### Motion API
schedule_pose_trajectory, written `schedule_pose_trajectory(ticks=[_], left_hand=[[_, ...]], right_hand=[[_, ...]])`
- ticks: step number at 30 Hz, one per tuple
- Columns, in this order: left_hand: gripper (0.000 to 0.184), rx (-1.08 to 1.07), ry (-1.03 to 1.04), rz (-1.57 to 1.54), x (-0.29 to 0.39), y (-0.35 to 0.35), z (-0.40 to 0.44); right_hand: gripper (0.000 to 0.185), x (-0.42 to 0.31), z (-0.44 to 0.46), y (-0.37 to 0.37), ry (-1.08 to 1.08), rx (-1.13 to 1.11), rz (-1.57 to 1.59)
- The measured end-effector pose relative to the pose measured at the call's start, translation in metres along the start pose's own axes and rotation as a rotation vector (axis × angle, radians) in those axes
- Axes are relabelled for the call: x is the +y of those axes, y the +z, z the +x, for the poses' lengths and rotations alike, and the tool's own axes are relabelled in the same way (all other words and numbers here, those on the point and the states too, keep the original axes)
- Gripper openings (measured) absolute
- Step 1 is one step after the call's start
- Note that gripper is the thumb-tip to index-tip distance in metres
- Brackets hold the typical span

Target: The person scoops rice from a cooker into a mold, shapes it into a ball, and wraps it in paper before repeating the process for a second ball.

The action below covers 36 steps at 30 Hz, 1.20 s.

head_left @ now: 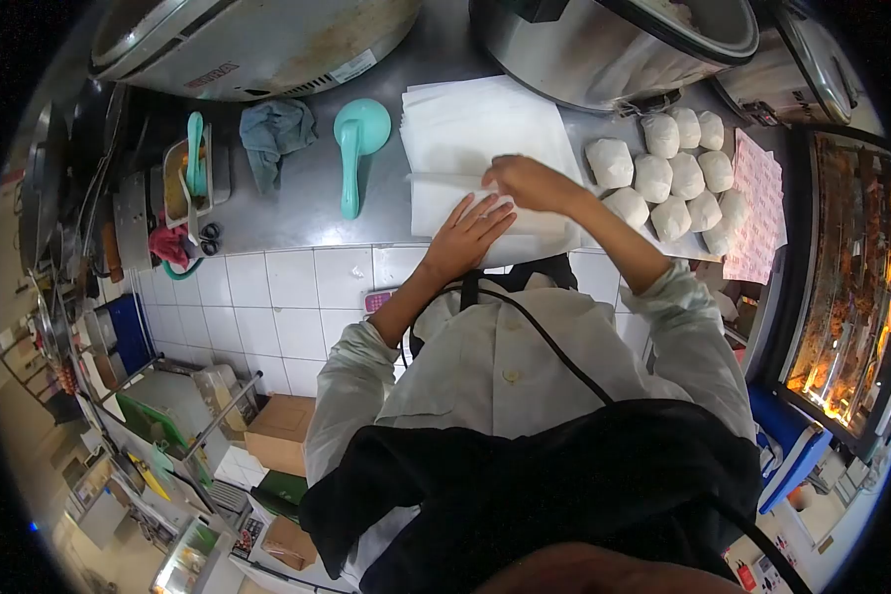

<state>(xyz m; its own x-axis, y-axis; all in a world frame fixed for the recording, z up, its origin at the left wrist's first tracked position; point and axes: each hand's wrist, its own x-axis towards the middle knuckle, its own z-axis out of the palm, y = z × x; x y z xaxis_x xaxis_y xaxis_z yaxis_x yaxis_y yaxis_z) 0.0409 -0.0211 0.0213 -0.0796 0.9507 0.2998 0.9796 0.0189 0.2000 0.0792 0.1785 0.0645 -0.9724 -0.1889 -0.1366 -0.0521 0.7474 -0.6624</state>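
Note:
A stack of white paper sheets (485,114) lies on the metal counter in front of me. The near part of the top sheet is folded over, with its edge running across the stack. My left hand (465,240) rests flat on the paper near the counter's front edge, fingers apart. Just beyond it, my right hand (533,185) has its fingers bent and pinched at the sheet's folded edge; the fingertips are partly hidden. To the right sit several white paper-wrapped bundles (653,178) in close rows.
A turquoise rice scoop (362,134) and a grey-blue cloth (275,137) lie left of the paper. Large steel cookers (604,54) stand behind. Pink printed paper (755,208) and a lit glass food warmer (841,287) are at the right. A metal container (175,183) holds a turquoise-handled utensil.

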Motion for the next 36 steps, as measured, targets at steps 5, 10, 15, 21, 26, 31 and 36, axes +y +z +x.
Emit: schedule_pose_trajectory(ticks=[5,10,15,21,26,31,36], left_hand=[[0.044,-0.026,0.021,0.000,-0.004,0.009,-0.007],[0.043,0.111,0.101,0.030,-0.009,0.010,-0.013],[0.049,0.116,-0.238,0.007,-0.013,-0.013,-0.004],[0.033,0.071,-0.112,0.158,-0.043,0.006,-0.038],[0.030,-0.010,-0.137,-0.085,-0.062,0.001,-0.030],[0.028,-0.207,-0.511,-0.279,-0.068,-0.007,0.001],[0.034,-0.161,-0.579,-0.117,-0.068,-0.015,0.029]], right_hand=[[0.033,-0.021,-0.032,0.017,-0.095,0.147,-0.221],[0.042,-0.025,-0.049,0.042,-0.099,0.340,-0.348],[0.049,-0.032,-0.060,0.053,-0.059,0.404,-0.337],[0.047,-0.001,-0.087,0.085,-0.032,0.582,-0.232],[0.019,0.021,-0.082,0.085,0.084,0.640,0.016],[0.022,0.030,-0.056,0.055,0.394,0.408,0.224],[0.040,0.018,-0.017,0.030,0.546,0.443,-0.509]])
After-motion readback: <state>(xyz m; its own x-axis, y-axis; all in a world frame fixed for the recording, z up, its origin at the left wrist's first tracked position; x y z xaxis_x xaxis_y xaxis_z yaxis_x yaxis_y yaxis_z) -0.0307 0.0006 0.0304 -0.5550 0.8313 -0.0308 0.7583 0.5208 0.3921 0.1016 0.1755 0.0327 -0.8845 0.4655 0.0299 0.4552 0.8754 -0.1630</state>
